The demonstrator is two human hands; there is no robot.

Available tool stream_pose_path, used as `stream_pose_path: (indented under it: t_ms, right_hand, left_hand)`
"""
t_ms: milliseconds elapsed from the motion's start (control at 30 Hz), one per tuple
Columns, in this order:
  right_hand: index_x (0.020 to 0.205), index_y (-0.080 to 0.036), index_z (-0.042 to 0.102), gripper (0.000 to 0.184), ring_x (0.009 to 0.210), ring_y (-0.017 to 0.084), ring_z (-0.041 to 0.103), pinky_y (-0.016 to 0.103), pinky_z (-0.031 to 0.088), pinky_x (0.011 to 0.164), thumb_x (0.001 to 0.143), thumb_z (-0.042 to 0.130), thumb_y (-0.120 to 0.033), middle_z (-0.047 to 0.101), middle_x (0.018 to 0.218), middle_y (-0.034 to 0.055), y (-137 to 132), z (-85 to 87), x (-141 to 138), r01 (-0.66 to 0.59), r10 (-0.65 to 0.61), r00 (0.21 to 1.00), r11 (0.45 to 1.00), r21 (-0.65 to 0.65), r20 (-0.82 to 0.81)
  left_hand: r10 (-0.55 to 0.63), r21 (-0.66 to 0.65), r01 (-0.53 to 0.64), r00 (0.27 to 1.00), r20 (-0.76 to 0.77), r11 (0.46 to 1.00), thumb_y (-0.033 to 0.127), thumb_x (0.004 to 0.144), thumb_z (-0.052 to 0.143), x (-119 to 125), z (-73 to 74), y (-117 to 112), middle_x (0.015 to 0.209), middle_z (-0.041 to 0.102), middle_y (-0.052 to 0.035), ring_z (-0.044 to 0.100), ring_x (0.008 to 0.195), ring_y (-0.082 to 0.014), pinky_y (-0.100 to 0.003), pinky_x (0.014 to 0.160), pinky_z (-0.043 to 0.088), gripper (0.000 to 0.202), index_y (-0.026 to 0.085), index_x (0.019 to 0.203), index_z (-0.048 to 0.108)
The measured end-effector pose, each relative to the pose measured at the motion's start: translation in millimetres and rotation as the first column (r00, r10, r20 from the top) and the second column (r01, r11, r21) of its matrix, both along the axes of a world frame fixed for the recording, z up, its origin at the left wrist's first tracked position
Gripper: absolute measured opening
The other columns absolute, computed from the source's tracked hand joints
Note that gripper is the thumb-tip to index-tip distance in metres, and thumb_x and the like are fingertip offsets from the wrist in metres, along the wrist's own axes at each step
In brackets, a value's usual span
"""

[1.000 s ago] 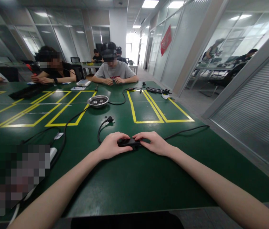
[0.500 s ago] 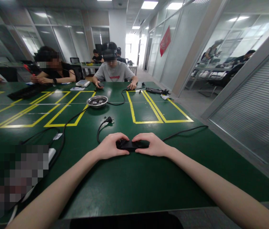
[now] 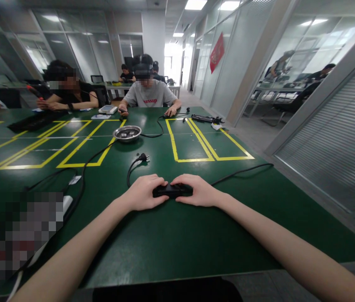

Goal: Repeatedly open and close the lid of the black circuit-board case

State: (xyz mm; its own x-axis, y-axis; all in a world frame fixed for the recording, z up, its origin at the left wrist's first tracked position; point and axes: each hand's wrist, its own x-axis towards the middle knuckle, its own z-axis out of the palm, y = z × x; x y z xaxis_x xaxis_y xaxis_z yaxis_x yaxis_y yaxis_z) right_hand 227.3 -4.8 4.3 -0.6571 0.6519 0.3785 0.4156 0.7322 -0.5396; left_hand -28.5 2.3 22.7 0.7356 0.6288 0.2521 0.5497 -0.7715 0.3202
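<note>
Holding the black box [image 3: 173, 191] by both ends looks like the step in hand, and it calls for an even, light squeeze. The box is at the centre of the dial; whether it rests on the counter [image 3: 177, 247] or is raised slightly, I cannot tell. At nine o'clock the left hand [image 3: 144, 193] pinches one end between thumb and fingers; at three the right hand [image 3: 200, 191] pinches the other, fingertips nearly meeting over the middle.

The plug cord [image 3: 129, 172] runs from behind the left hand to a plug [image 3: 143, 157] toward eleven o'clock, and the long cord [image 3: 243, 172] trails toward two. Whether either joins the box is hidden. Leaving both slack should stop them tugging it askew. Matching thumb pressure would best hold it level. The metal bowl [image 3: 127, 133], farther toward eleven, is well apart, leaving room to work.
</note>
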Motion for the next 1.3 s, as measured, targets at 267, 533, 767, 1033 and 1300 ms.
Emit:
stream_pose_path:
  t_ms: [267, 533, 767, 1033, 1300]
  right_hand:
    - [0.120, -0.016, 0.060, 0.036, 0.094, 0.025, 0.064, 0.039, 0.054, 0.083, 0.086, 0.072, -0.025, 0.070, 0.106, 0.0120, -3, -0.5, -10, 0.001, -0.022, 0.992, 0.987, 0.162, 0.127]
    - [0.122, -0.013, 0.063, 0.034, 0.090, 0.025, 0.066, 0.037, 0.052, 0.079, 0.101, 0.060, -0.040, 0.072, 0.098, 0.0126, -2, 0.7, -10, -0.028, -0.076, 0.955, 0.938, 0.345, 0.285]
    - [0.116, -0.014, 0.065, 0.035, 0.087, 0.026, 0.069, 0.037, 0.052, 0.077, 0.102, 0.058, -0.045, 0.074, 0.097, 0.0125, -4, 0.1, -10, -0.019, -0.091, 0.959, 0.925, 0.378, 0.270]
    - [0.116, -0.014, 0.064, 0.031, 0.088, 0.025, 0.069, 0.038, 0.054, 0.078, 0.106, 0.049, -0.039, 0.074, 0.102, 0.0142, -4, -2.4, -11, -0.069, -0.059, 0.967, 0.877, 0.476, 0.250]
    - [0.131, -0.013, 0.061, 0.033, 0.098, 0.026, 0.068, 0.038, 0.056, 0.082, 0.106, 0.045, -0.029, 0.070, 0.115, 0.0175, -3, -1.7, -7, -0.139, -0.045, 0.954, 0.808, 0.573, 0.295]
  left_hand:
    - [0.014, 0.038, -0.012, 0.999, -0.039, 0.999, 0.031, 0.087, 0.069, 10, -2.1, -6, 0.114, 0.071, -0.0106, 0.066, 0.102, -0.0275, -0.039, 0.088, 0.053, 0.039, 0.017, 0.122, 0.058]
    - [-0.029, 0.086, 0.041, 0.989, -0.143, 0.995, 0.031, 0.096, 0.064, 7, 0.0, -3, 0.101, 0.074, -0.0085, 0.066, 0.093, -0.0247, -0.036, 0.084, 0.050, 0.022, 0.016, 0.112, 0.064]
    - [-0.039, 0.096, 0.055, 0.986, -0.161, 0.994, 0.033, 0.097, 0.061, 9, 2.3, -4, 0.100, 0.074, -0.0089, 0.066, 0.092, -0.0252, -0.038, 0.085, 0.049, 0.023, 0.016, 0.112, 0.065]
    - [0.013, 0.019, -0.011, 0.993, -0.118, 1.000, 0.054, 0.089, 0.067, 5, 10.1, -6, 0.099, 0.073, -0.0089, 0.068, 0.090, -0.0264, -0.034, 0.079, 0.050, 0.045, 0.018, 0.117, 0.067]
    - [0.085, -0.404, -0.093, 0.996, -0.038, 0.910, 0.058, 0.101, 0.046, 3, 15.9, -5, 0.085, 0.072, -0.0005, 0.064, 0.075, -0.0183, -0.027, 0.066, 0.043, 0.045, 0.019, 0.095, 0.067]
